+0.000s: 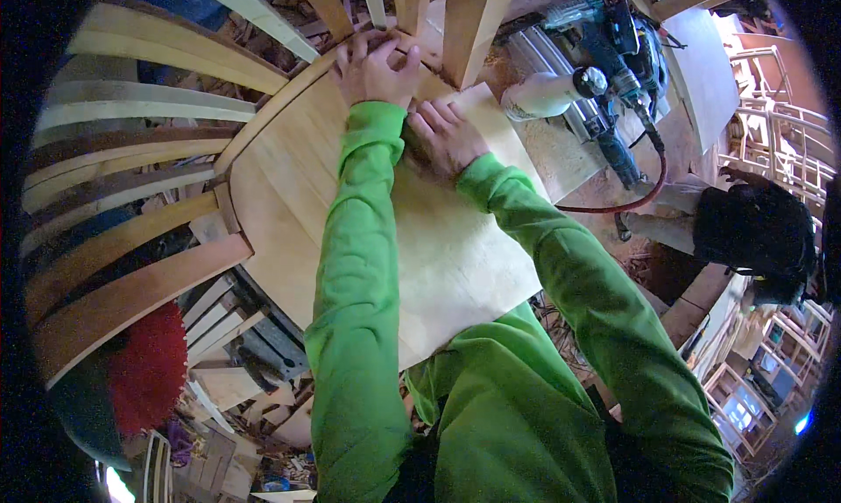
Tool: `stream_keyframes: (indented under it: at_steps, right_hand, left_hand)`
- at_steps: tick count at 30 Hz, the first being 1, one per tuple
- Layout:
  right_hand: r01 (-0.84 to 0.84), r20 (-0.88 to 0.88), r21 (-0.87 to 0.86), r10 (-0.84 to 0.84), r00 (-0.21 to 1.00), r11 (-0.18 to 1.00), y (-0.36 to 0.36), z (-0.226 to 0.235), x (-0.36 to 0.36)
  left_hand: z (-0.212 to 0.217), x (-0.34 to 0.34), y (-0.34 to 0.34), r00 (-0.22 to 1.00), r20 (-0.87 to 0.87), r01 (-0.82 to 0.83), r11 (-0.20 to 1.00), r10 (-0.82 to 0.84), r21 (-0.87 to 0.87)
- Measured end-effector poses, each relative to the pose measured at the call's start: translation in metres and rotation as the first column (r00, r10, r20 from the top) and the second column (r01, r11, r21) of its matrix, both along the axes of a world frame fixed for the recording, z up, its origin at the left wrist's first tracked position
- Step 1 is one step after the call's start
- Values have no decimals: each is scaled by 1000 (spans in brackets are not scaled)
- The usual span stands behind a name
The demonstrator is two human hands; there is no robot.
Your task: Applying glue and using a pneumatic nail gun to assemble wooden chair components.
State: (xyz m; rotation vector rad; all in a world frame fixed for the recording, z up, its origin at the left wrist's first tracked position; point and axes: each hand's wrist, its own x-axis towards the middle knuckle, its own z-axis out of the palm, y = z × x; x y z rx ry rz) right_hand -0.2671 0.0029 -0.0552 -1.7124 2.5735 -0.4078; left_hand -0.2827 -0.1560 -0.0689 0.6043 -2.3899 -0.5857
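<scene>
Head view shows a pale wooden board (447, 258) lying flat in front of the person, with a curved wooden rim (263, 117) and wooden slats (158, 102) around its far left side. Left hand (377, 72) has bent, spread fingers at the far edge; right hand (451, 141) has curled fingers just beside it. One cannot tell if either grips anything. It seems best to press gently, keep the board still, and not bump the white bottle (543, 95) nearby.
</scene>
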Motion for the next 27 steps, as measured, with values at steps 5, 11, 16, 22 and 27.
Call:
stream_keyframes:
  at_steps: [5, 11, 16, 22, 27]
  right_hand:
    - [-20, -72, -10, 20, 997, 1000, 5, -5, -3]
    - [2, -4, -81, -2, 1000, 997, 0, 8, 3]
    - [31, -7, -88, -32, 999, 996, -1, 11, 4]
    - [5, -5, 22, -5, 1000, 1000, 3, -7, -2]
    - [1, -1, 19, -1, 1000, 1000, 6, -12, -5]
  left_hand:
    - [1, -1, 5, 1000, 28, -10, 1000, 10, 4]
    - [5, 5, 1, 995, 75, 71, 997, -69, -23]
    - [12, 5, 4, 994, 105, 3, 997, 5, -80]
    - [1, 3, 3, 993, 108, 42, 999, -41, -3]
    - [8, 4, 7, 992, 128, 26, 1000, -24, -14]
